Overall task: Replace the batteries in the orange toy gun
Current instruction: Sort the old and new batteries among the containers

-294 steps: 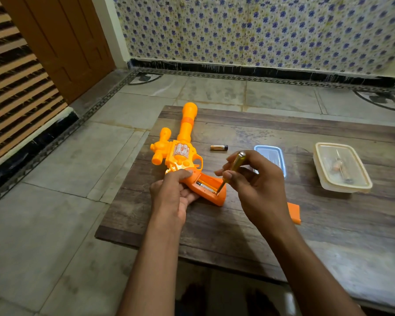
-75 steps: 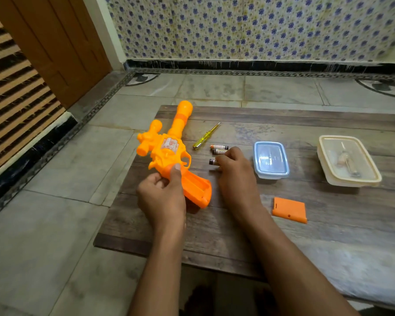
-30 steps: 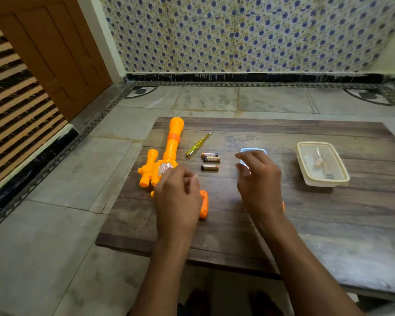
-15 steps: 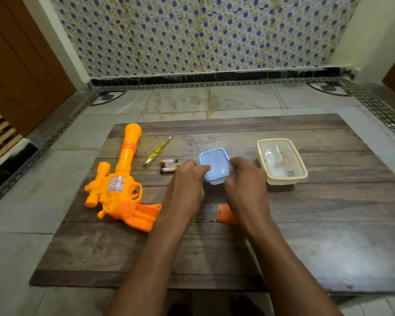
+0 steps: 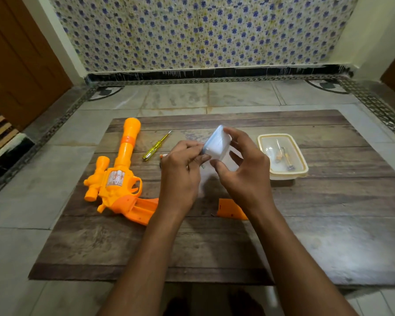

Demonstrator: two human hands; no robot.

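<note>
The orange toy gun (image 5: pixel 119 176) lies flat near the left edge of the wooden table (image 5: pixel 328 236), barrel pointing away toward the far edge, its grip angled toward the middle with the battery slot open and facing up. A silvery label sits on its body, the print too small to read. Just right of the barrel a yellow screwdriver (image 5: pixel 156 145) lies on a slant, apart from the gun. Beside its handle the end of a battery (image 5: pixel 163 155) peeks out from behind the left hand (image 5: pixel 180 174). That hand's fingers are pinched on the near left corner of a small blue-lidded container (image 5: pixel 216 144), which is lifted off the table and tilted. The right hand (image 5: pixel 244 172) cups the container's other side, fingers spread wide round it and thumb under it. Below the right wrist an orange battery cover (image 5: pixel 229 208) lies flat on the table. Further right, well apart from the hands, a clear open tub (image 5: pixel 283 156) holds a few small items that are too blurred to name. The near half of the table and its right part lie bare, with tiled floor (image 5: pixel 21 247) round all its edges
</note>
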